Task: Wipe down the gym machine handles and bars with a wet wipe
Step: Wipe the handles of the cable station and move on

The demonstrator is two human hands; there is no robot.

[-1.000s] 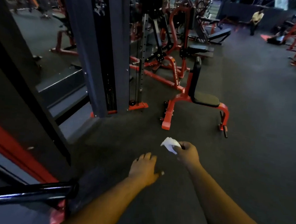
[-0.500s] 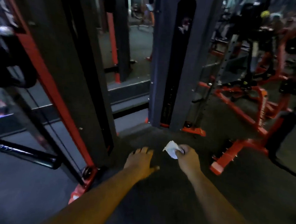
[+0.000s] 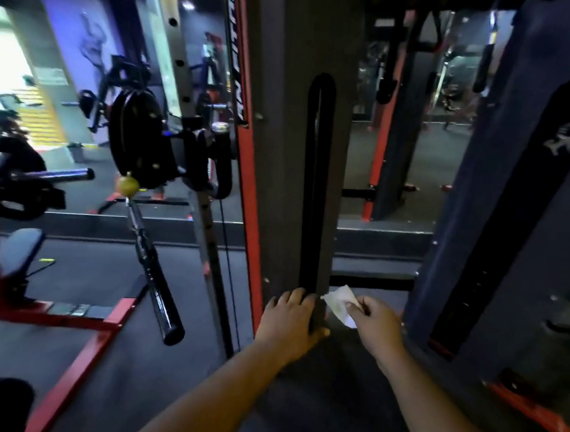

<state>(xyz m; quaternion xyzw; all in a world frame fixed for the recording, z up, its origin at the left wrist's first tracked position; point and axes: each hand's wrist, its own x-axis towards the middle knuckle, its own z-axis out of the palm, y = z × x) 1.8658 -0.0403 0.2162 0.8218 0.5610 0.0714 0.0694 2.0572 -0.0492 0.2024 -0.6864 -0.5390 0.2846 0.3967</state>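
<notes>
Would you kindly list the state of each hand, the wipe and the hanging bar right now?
Left hand: open, held out empty, fingers relaxed.
Right hand: pinches the wipe.
Wet wipe: crumpled, held in the air.
Black cable bar: hanging tilted, untouched by either hand.

Left hand (image 3: 289, 319) flat before grey machine column (image 3: 294, 149), white wet wipe (image 3: 340, 304) in right hand (image 3: 375, 325) alongside.
</notes>
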